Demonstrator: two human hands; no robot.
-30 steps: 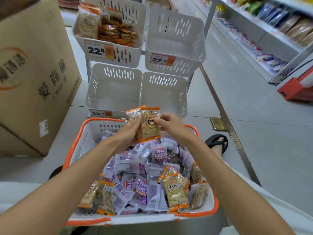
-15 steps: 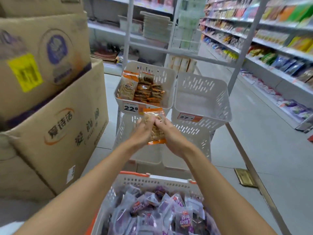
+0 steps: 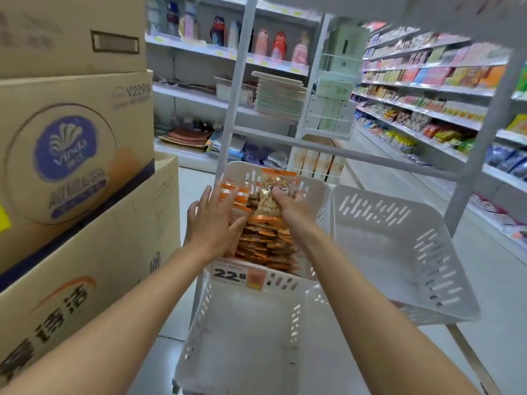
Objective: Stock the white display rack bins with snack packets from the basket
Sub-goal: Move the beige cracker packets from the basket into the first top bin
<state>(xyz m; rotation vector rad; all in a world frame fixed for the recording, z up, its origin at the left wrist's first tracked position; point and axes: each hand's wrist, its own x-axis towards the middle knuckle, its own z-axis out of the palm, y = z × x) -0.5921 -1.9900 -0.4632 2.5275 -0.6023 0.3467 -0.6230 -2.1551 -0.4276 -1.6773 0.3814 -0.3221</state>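
The white display rack's upper left bin [image 3: 319, 192], tagged 22.8, holds several orange-edged snack packets [image 3: 265, 243] stacked on edge. My right hand [image 3: 293, 209] grips one orange-edged packet [image 3: 271, 201] and holds it upright inside this bin, over the stack. With fingers spread, my left hand [image 3: 212, 220] presses flat against the left side of the packets. The upper right bin [image 3: 399, 252] and the lower bin [image 3: 242, 337] beneath my arms hold nothing. The basket is out of view.
Stacked cardboard boxes [image 3: 71, 195] stand close on the left, almost touching the rack. The rack's white frame posts [image 3: 236, 89] rise behind the bins. Store shelves [image 3: 427, 109] full of goods line an aisle to the right and behind.
Both hands lifted the packet out of the basket and up into the 22.8 bin. My left hand let go of it and now presses on the stack. The view tilted upward.
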